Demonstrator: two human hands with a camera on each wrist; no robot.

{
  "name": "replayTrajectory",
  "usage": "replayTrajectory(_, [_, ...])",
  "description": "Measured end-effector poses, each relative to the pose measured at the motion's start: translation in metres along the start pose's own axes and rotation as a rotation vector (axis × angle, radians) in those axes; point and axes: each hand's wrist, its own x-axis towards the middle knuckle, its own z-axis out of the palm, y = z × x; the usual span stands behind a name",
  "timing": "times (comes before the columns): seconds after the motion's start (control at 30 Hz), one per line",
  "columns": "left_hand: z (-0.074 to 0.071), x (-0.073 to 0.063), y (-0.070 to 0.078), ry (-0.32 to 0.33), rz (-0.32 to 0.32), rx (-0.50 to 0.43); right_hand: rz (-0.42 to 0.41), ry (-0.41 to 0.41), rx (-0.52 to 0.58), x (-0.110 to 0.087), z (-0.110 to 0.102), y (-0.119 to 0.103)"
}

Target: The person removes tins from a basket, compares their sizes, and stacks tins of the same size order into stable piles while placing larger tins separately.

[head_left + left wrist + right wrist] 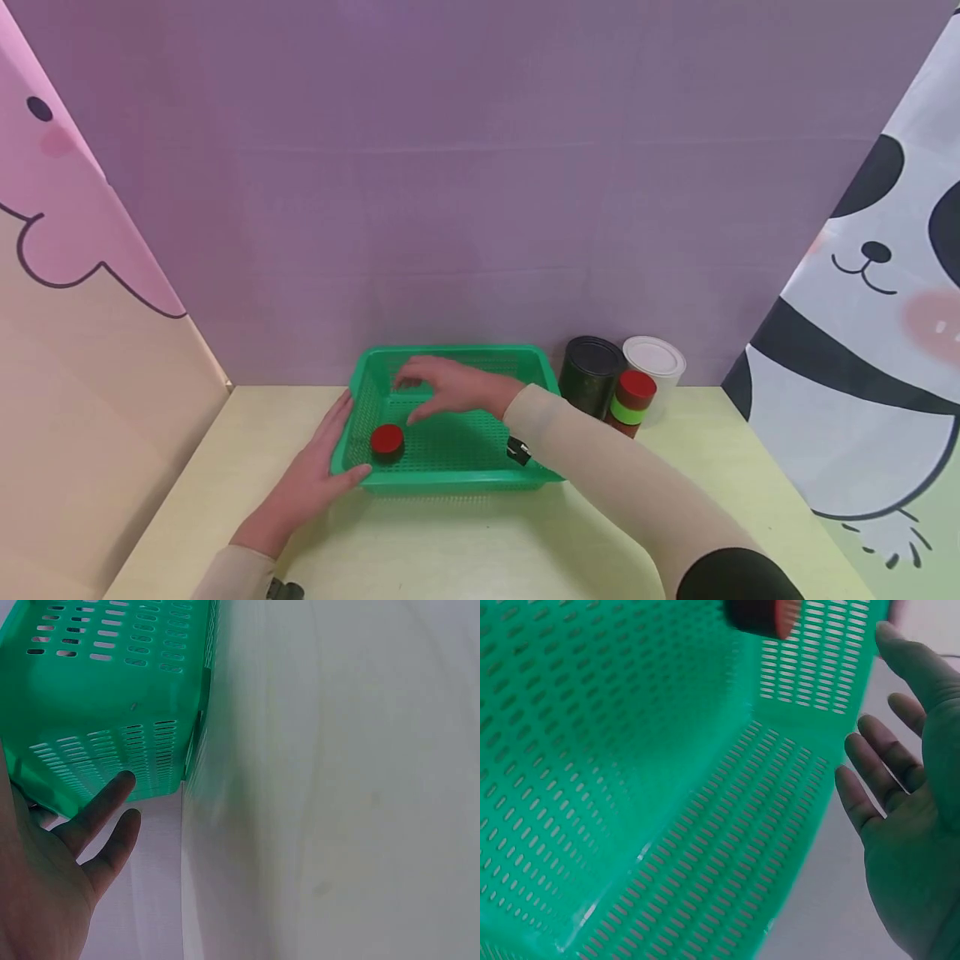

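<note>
A green perforated plastic basket [450,477] sits on the table near the back wall. Inside it, toward the front left corner, stands a small jar with a red lid [387,442]; its dark brownish-red side also shows at the top of the right wrist view [761,616]. My left hand [318,467] lies along the basket's left side, fingers extended against the outer wall and thumb at the front left corner of the rim. Over the basket hovers my right hand [457,387], fingers loosely bent and thumb apart, with nothing in it.
Just right of the basket are a black-lidded dark canister [592,367], a white-lidded container [655,357] and a red-capped jar with a green band [632,400]. A purple cloth wall [450,208] rises behind the pale table [465,550]; printed panels flank both sides.
</note>
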Motion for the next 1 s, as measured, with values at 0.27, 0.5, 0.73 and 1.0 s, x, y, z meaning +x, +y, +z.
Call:
replayTrajectory(0.27, [0.002,0.000,0.000,-0.016,-0.003,0.019,0.002,-0.131,0.009,0.013,0.028,0.009])
replayTrajectory(0.5, [0.000,0.000,0.002,-0.016,-0.007,0.019,-0.026,-0.145,-0.051,0.019,0.047,0.012])
replayTrajectory(0.73, [0.001,-0.001,0.001,-0.011,-0.002,0.027,-0.023,-0.140,-0.092,0.021,0.056,0.011])
replayTrajectory(1.0, [0.002,-0.001,-0.002,-0.010,0.003,0.024,0.001,-0.136,-0.093,0.023,0.062,0.015])
